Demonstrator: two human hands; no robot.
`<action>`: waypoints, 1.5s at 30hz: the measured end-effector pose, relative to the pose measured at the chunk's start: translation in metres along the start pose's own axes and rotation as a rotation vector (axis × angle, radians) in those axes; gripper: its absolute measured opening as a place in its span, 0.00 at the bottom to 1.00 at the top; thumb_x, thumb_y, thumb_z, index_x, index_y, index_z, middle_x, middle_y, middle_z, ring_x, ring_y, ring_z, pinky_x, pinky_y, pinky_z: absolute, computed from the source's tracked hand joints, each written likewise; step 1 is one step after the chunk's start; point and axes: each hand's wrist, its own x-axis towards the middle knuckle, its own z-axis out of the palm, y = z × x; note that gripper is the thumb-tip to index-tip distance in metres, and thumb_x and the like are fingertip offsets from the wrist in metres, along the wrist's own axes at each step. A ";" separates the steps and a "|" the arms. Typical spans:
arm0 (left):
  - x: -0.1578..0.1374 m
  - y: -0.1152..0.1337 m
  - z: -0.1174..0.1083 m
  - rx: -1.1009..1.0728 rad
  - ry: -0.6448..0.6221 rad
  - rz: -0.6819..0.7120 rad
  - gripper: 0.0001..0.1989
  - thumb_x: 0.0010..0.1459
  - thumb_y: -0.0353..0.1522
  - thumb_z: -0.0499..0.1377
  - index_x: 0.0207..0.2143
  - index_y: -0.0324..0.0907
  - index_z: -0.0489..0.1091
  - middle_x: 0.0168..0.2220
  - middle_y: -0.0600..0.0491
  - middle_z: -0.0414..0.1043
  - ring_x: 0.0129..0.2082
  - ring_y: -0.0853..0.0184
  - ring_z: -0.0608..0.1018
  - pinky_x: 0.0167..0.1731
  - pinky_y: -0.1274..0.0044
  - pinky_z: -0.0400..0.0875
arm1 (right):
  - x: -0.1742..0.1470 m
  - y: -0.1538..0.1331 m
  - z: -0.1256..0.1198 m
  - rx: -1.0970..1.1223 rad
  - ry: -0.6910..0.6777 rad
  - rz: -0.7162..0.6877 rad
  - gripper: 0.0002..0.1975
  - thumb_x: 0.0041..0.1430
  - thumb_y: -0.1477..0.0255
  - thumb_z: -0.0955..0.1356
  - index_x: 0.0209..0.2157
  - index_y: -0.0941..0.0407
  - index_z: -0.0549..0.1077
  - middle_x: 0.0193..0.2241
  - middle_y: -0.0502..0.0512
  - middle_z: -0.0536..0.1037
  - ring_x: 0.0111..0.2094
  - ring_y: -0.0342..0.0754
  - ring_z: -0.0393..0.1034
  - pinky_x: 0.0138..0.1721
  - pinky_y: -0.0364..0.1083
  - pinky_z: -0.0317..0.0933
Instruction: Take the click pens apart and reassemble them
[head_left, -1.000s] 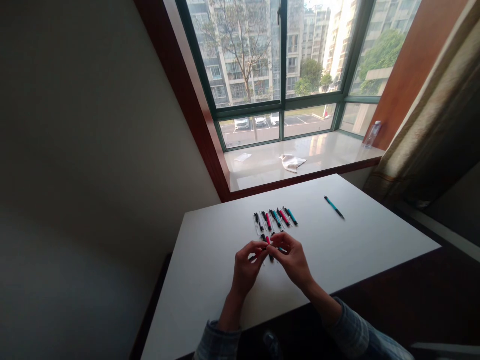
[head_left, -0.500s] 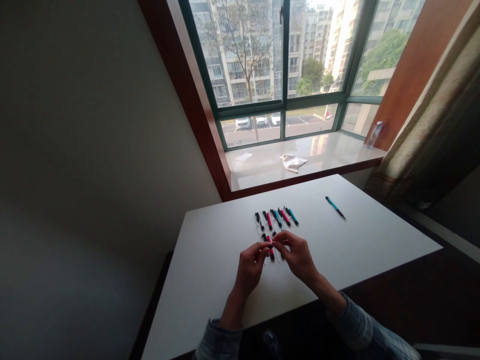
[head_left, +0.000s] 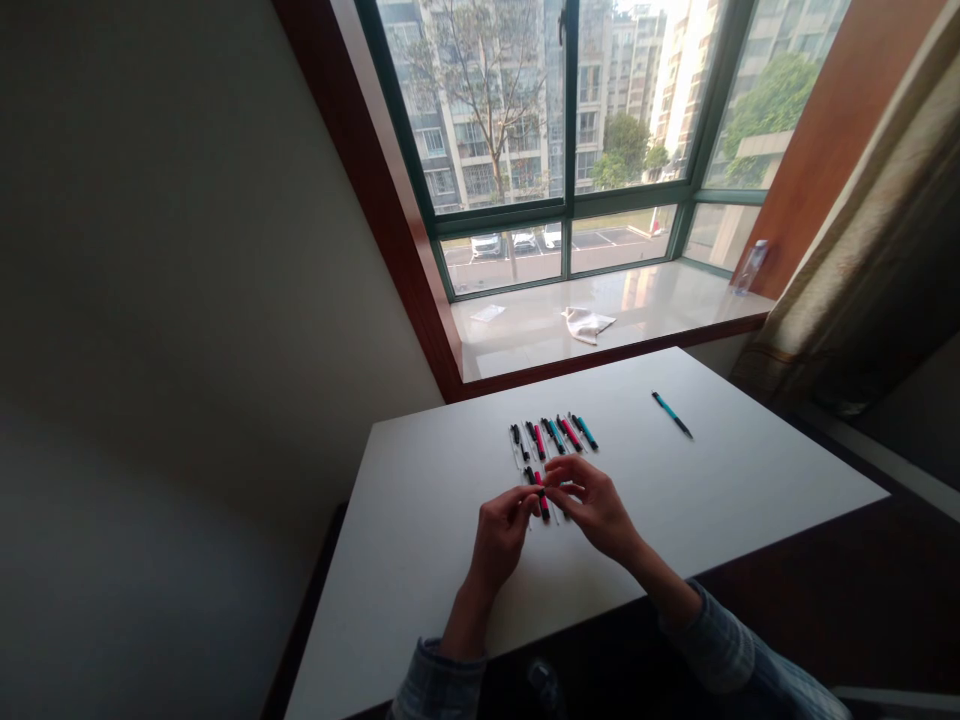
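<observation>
My left hand (head_left: pixel 502 525) is closed in a pinch over the white table (head_left: pixel 420 540). My right hand (head_left: pixel 596 500) pinches too, its fingertips meeting those of the left. Between them is a small dark piece, too small to name. Just below and behind the fingertips lie pink and black pen parts (head_left: pixel 543 508), partly covered by the hands. Beyond them runs a row of pen parts: a black set (head_left: pixel 520 442), pink barrels (head_left: pixel 570 434) and blue barrels (head_left: pixel 583 431), with thin white refills beside them.
A whole blue and black pen (head_left: pixel 671 414) lies apart at the table's right. Behind the table, a windowsill (head_left: pixel 517 350) holds a crumpled cloth or wrapper (head_left: pixel 589 325) and a clear bottle (head_left: pixel 750 268). A curtain (head_left: pixel 840 220) hangs at the right.
The fingers of my right hand have shifted slightly while the fingertips stay together. Nothing on the table has visibly moved.
</observation>
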 end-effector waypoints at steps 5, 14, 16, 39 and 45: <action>-0.001 -0.002 0.001 -0.016 0.000 -0.023 0.19 0.67 0.44 0.58 0.45 0.39 0.80 0.29 0.51 0.76 0.21 0.72 0.68 0.23 0.80 0.64 | -0.001 0.002 0.000 0.034 -0.007 0.024 0.18 0.59 0.67 0.74 0.50 0.51 0.74 0.43 0.55 0.80 0.44 0.51 0.77 0.45 0.50 0.73; -0.001 0.000 0.002 -0.096 -0.019 -0.073 0.19 0.67 0.44 0.58 0.46 0.39 0.79 0.27 0.53 0.74 0.20 0.72 0.70 0.22 0.80 0.66 | 0.000 0.004 0.001 0.104 -0.012 0.048 0.16 0.57 0.65 0.76 0.46 0.52 0.77 0.43 0.56 0.80 0.44 0.52 0.77 0.45 0.50 0.73; -0.001 -0.001 0.002 -0.103 -0.015 -0.078 0.18 0.67 0.43 0.58 0.46 0.39 0.79 0.27 0.53 0.74 0.19 0.73 0.70 0.22 0.80 0.66 | 0.000 0.004 0.002 0.116 0.025 0.031 0.13 0.58 0.64 0.76 0.42 0.53 0.78 0.40 0.55 0.81 0.43 0.52 0.77 0.45 0.50 0.73; 0.001 0.006 0.002 -0.105 0.095 -0.108 0.16 0.64 0.42 0.60 0.42 0.38 0.79 0.28 0.52 0.76 0.22 0.71 0.71 0.23 0.79 0.67 | 0.023 0.035 -0.090 -0.646 0.028 0.009 0.12 0.55 0.74 0.70 0.42 0.52 0.82 0.32 0.53 0.82 0.31 0.51 0.77 0.39 0.50 0.72; 0.001 0.004 0.001 -0.092 0.122 -0.105 0.16 0.63 0.36 0.58 0.47 0.39 0.79 0.32 0.50 0.80 0.25 0.69 0.73 0.26 0.78 0.70 | 0.043 0.039 -0.080 -0.562 0.025 -0.013 0.10 0.56 0.72 0.72 0.40 0.53 0.82 0.30 0.52 0.83 0.29 0.50 0.78 0.35 0.49 0.73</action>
